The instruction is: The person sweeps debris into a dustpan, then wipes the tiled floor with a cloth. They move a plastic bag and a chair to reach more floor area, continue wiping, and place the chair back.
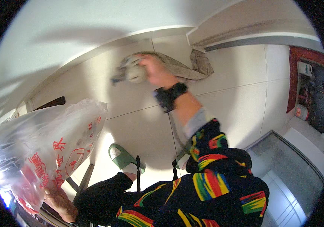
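Two tasks for the hands show here. Near left, the left hand (59, 203) has its fingers closed around the lower edge of a translucent plastic bag (77, 140), which bulges out to the left of our patterned garment (211, 185). Red characters and a round red drawing are printed on the bag; we leave the wording uncopied. Just beyond, at the centre, a green slipper (121, 158) is on one foot, its mate partly hidden to the right.

Farther off, the right hand (157, 72), with a black wrist device (169, 97), is at the left part of a grey-brown cloth (179, 68) lying on the tiled floor (230, 102) near the far wall (94, 19). Its fingers bend over a pale, bunched part, but blur means we cannot tell whether they grip it or only press. We judge the step in hand to be handling this cloth; the next move calls for a sure hold on its loose folds. At far right, any label on a white jug (305, 69) is too small for us to read.
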A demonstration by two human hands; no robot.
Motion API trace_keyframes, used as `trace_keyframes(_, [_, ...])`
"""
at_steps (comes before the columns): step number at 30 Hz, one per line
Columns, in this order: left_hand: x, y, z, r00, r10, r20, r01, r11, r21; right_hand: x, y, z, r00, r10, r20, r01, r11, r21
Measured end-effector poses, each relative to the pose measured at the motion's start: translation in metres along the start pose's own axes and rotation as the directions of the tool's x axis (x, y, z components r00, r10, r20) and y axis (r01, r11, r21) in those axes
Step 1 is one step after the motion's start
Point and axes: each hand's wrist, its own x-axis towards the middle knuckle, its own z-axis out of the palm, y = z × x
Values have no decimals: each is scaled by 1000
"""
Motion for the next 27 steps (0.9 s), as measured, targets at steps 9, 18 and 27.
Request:
trace_keyframes(9, [5, 12, 21, 979, -44, 200, 45, 999, -2, -41, -21, -109, 903, -366, -225, -124, 279, -952])
trace_keyframes(18, [-5, 27, 45, 993, -82, 84, 80, 996, 28, 21, -51, -89, 923, -280, -265, -262, 49, -964])
trace_keyframes(27, [-4, 34, 64, 995, 4, 97, -2, 1000, -15, -10, -29, -119, 926, -131, -353, -330, 172, -928])
